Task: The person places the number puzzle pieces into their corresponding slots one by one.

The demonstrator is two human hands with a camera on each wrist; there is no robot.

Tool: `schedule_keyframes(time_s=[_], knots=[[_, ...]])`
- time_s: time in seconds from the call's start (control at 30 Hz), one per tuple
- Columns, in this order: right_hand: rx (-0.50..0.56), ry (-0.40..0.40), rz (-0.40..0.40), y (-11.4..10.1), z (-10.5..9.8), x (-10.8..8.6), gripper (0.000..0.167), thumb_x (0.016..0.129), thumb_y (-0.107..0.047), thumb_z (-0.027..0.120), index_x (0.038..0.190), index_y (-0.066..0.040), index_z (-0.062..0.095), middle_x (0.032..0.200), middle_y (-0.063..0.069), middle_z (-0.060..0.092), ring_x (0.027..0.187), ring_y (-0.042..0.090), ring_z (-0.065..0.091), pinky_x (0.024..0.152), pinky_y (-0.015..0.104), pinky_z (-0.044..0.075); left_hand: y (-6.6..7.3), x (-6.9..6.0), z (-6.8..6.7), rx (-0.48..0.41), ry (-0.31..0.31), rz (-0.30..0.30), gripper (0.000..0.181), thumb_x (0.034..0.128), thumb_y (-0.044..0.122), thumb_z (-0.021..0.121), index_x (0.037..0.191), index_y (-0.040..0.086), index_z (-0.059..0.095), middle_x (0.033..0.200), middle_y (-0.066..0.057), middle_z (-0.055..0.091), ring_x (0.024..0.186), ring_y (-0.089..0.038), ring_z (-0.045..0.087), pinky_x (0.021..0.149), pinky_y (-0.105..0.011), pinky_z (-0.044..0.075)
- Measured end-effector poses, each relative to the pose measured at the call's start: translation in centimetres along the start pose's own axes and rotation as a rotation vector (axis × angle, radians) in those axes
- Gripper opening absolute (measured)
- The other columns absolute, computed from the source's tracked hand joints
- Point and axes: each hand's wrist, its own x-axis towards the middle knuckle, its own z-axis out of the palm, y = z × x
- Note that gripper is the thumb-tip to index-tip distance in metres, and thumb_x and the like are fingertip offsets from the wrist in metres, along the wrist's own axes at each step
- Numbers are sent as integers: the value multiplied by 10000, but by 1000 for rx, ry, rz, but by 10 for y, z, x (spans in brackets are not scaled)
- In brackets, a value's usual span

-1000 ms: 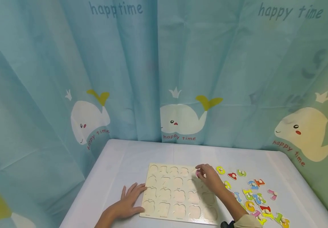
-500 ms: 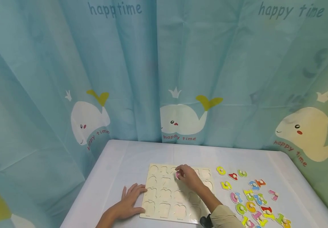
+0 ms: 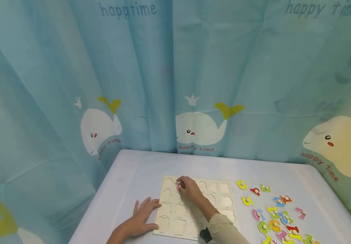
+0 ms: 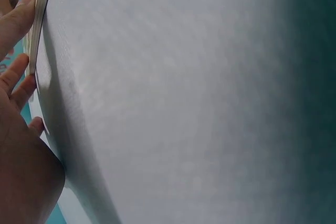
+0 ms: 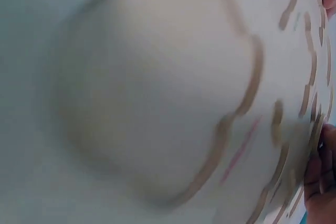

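A pale wooden puzzle board [image 3: 218,195] with rows of number-shaped recesses lies on the white table. Above its top row, near the upper left, my right hand [image 3: 191,190] pinches a small pink puzzle piece [image 3: 178,187], mostly covered by the fingers. My left hand [image 3: 140,217] lies at the board's left side, fingers spread and fairly straight. In the left wrist view, the thumb and fingertips of the left hand [image 4: 21,145] touch the board's edge [image 4: 42,14]. Recesses of the board [image 5: 247,145] fill the right wrist view, where the right hand [image 5: 321,182] shows at the lower right.
Several colourful knobbed number pieces are scattered right of the board, among them a yellow zero [image 3: 241,184], a red four [image 3: 255,191] and a pink seven [image 3: 300,213]. A blue curtain [image 3: 151,84] with whale prints hangs behind the table [image 3: 151,162].
My right hand has carried the pink piece leftward along the board's top row, from its right end to near its left end. The left hand keeps its place beside the board.
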Motion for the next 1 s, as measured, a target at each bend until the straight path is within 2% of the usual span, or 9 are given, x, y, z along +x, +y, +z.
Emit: schedule_keyframes(time_s=[0.3, 0.6, 0.8, 1.0], knots=[[0, -6, -4, -9, 20, 21, 198, 839, 25, 665, 1027, -16, 622, 876, 29, 602, 797, 156, 583, 698, 294, 505, 2, 3, 0, 10, -17, -3, 639, 851, 409, 648, 1335, 54, 430, 1425, -162, 348, 1328, -507, 144, 908, -744, -102], [-31, 4, -28, -9, 29, 28, 121, 852, -15, 667, 931, -79, 601, 864, -11, 590, 813, 145, 584, 725, 297, 505, 4, 2, 1, -2, -22, 8, 634, 851, 388, 651, 1331, 39, 427, 1420, -165, 351, 1323, -514, 149, 903, -752, -92], [-65, 19, -56, -12, 34, 32, 143, 849, 19, 651, 936, -78, 593, 879, -8, 574, 841, 161, 565, 747, 309, 495, 3, 1, -2, -9, -29, -7, 633, 852, 400, 650, 1330, 50, 427, 1421, -157, 347, 1329, -506, 141, 907, -750, -93], [-18, 13, -8, -15, 39, 34, 113, 869, -10, 640, 961, -59, 600, 896, 11, 572, 856, 178, 556, 764, 328, 492, 1, 0, -4, -14, -23, -10, 631, 850, 391, 655, 1330, 50, 428, 1420, -156, 346, 1327, -511, 137, 905, -748, -96]])
